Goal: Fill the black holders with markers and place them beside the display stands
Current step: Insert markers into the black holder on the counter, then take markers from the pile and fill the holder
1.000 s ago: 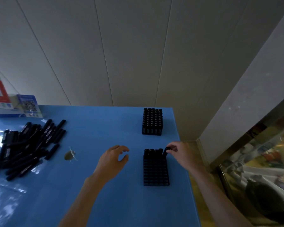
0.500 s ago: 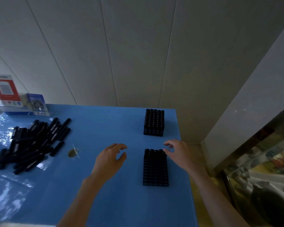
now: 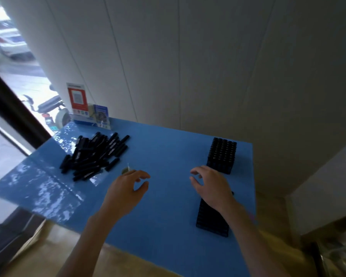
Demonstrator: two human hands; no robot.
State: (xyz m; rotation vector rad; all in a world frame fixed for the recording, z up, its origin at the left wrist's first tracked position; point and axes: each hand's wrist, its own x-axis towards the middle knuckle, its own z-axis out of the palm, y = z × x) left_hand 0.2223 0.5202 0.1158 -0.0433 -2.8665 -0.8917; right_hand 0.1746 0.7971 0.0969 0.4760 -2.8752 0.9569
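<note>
At far left, the display stands (image 3: 82,105) sit at the back corner of the blue worktop (image 3: 168,152), with the loose pile of markers (image 3: 96,154) just in front. Your left hand (image 3: 126,190) hovers mid-worktop, fingers loosely curled, holding nothing. Your right hand (image 3: 212,186) hangs likewise relaxed over the near holder (image 3: 212,220), hiding its far end. The far holder (image 3: 222,154), packed with markers, stands beyond.

On the table (image 3: 168,226), loose markers (image 3: 94,156) lie left, two holders right (full holder (image 3: 221,154) behind near holder (image 3: 212,220))
</note>
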